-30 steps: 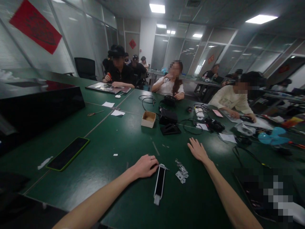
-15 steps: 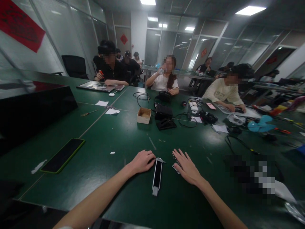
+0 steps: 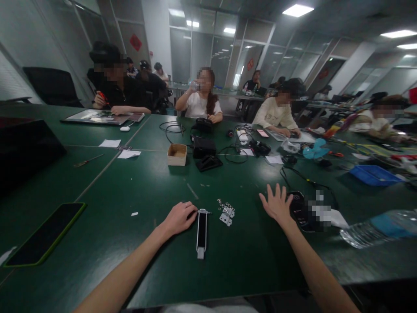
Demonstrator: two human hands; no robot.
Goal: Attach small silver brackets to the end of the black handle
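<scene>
My left hand (image 3: 180,219) rests palm down on the green table, fingers loosely bent. Its fingertips are at the upper end of a narrow white-framed piece with a black face (image 3: 202,230). A thin metal bit shows across that end; whether my fingers touch it I cannot tell. To the right lies a small pile of silvery metal plates (image 3: 227,215), with several small nut-like rings (image 3: 222,204) behind them. Farther right, my right hand (image 3: 278,204) has its fingers spread and holds nothing. It is beside a black object (image 3: 298,213), partly blurred out.
A phone in a green case (image 3: 48,234) lies left, a screwdriver (image 3: 88,161) behind it. Ahead are an open box (image 3: 177,155) and black devices with cables (image 3: 204,148). A water bottle (image 3: 379,228) and a blue tray (image 3: 374,175) are right. Several people sit beyond.
My right hand has moved right, off the metal plates and rings, which now show uncovered. My left hand stays beside the narrow piece. The view has turned right.
</scene>
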